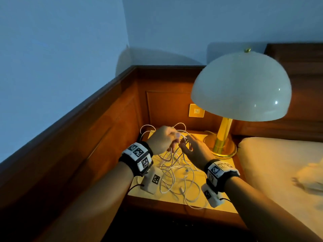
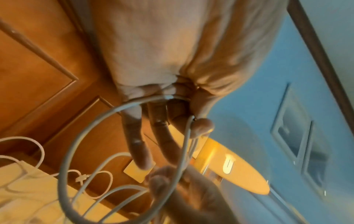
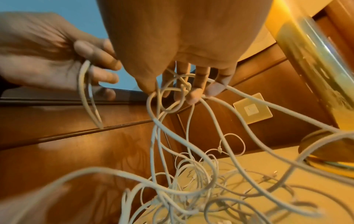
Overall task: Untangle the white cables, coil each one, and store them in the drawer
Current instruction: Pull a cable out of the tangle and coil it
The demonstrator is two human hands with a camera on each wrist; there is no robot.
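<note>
A tangle of thin white cables (image 1: 176, 173) lies on the yellow-lit top of the bedside table (image 1: 222, 205), with several strands lifted off it. My left hand (image 1: 164, 139) grips a folded loop of cable (image 3: 87, 94), and a wide loop (image 2: 107, 151) hangs from it in the left wrist view. My right hand (image 1: 192, 147) is close beside the left hand, its fingertips (image 3: 193, 94) pinching a knot of looped strands (image 3: 168, 100) above the pile. No drawer is visible.
A lamp with a white dome shade (image 1: 243, 88) and brass base (image 1: 222, 147) stands at the table's right rear. Wooden panelling (image 1: 108, 130) walls in the left and back, with a switch plate (image 1: 196, 110) on it. A bed (image 1: 283, 168) lies to the right.
</note>
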